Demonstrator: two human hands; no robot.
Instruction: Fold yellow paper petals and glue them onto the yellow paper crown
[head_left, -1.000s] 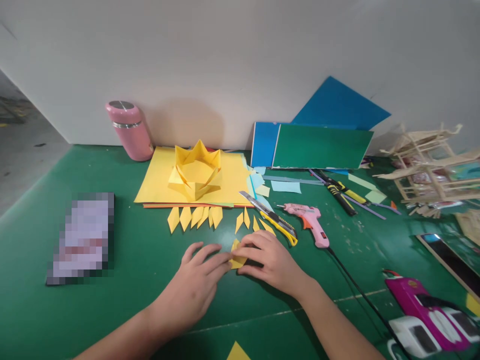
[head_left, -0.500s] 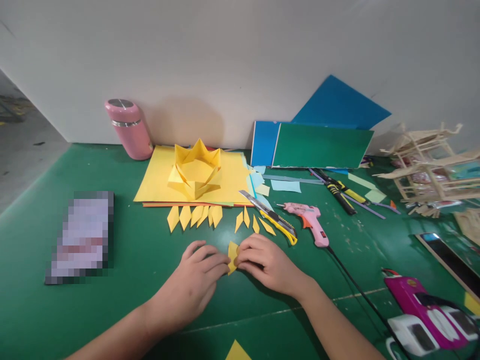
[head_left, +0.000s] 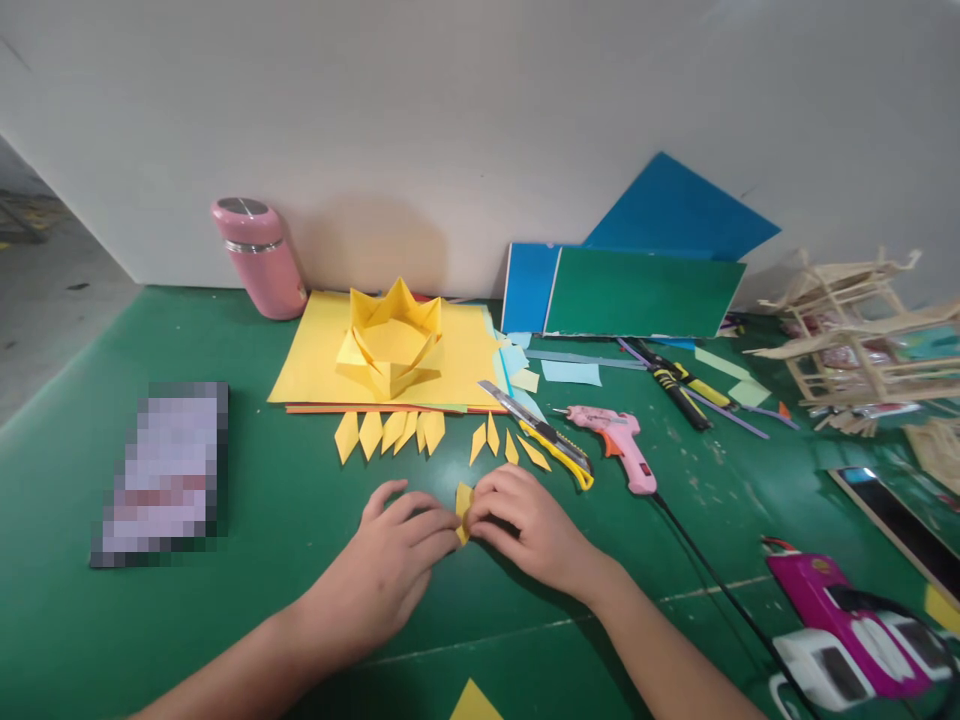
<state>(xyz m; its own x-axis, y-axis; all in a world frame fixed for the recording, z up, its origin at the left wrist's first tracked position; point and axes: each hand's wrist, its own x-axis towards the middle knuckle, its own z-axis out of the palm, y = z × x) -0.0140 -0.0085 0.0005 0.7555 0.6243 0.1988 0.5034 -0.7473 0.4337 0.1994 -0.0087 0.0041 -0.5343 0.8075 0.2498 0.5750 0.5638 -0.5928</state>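
Between my two hands is a small piece of yellow paper (head_left: 463, 498), pinched from both sides just above the green table (head_left: 300, 620). My left hand (head_left: 401, 550) grips its left edge with the fingertips. On the other side, the fingers of my right hand (head_left: 517, 515) close on its right edge and hide part of it. Beyond my hands lie several folded yellow diamond-shaped pieces (head_left: 393, 434) in a row. A folded yellow paper crown (head_left: 391, 350) stands on a stack of coloured paper (head_left: 307, 350). Near the bottom edge shows the tip of another yellow paper piece (head_left: 475, 702).
A yellow utility knife (head_left: 559, 448) and a pink glue gun (head_left: 619, 440) with a black cord lie right of my hands. Pliers (head_left: 679, 395), a magenta device (head_left: 832, 610) and a wooden stick model (head_left: 862, 340) are farther right. A pink flask (head_left: 262, 265) and a blurred-out phone-like slab (head_left: 165, 475) are left.
My right hand has shifted slightly left, and the yellow paper between my fingertips now looks narrower. My left hand has stayed almost in place.
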